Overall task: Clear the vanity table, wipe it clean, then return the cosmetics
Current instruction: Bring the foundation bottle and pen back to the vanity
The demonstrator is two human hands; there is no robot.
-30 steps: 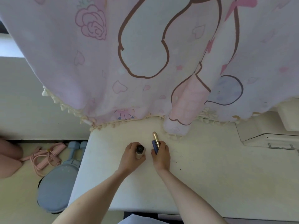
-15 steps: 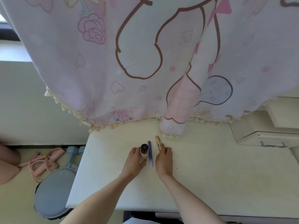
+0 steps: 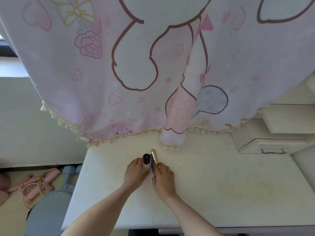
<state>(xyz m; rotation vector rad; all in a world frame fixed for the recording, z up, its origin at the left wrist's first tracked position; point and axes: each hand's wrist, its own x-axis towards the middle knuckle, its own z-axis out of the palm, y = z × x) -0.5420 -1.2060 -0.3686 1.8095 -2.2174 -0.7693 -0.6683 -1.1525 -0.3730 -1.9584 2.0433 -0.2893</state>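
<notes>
A cream vanity table (image 3: 213, 193) fills the lower middle of the head view. My left hand (image 3: 135, 173) is closed around a small beige bottle with a black cap (image 3: 146, 160) standing on the tabletop. Right beside it lie a thin blue stick (image 3: 152, 163) and a gold tube (image 3: 154, 155), side by side. My right hand (image 3: 162, 178) rests on their near ends, fingers pressed against them. The three cosmetics touch one another.
A pink printed curtain (image 3: 153, 65) with a tasselled hem hangs over the table's back edge. A cream drawer unit (image 3: 265, 142) stands at the right. On the floor to the left lie a blue-grey round object (image 3: 49, 212) and pink straps (image 3: 34, 186).
The blue stick and gold tube have been pushed left against the bottle, closing the gap. Both hands have come closer together. The view has tilted slightly.
</notes>
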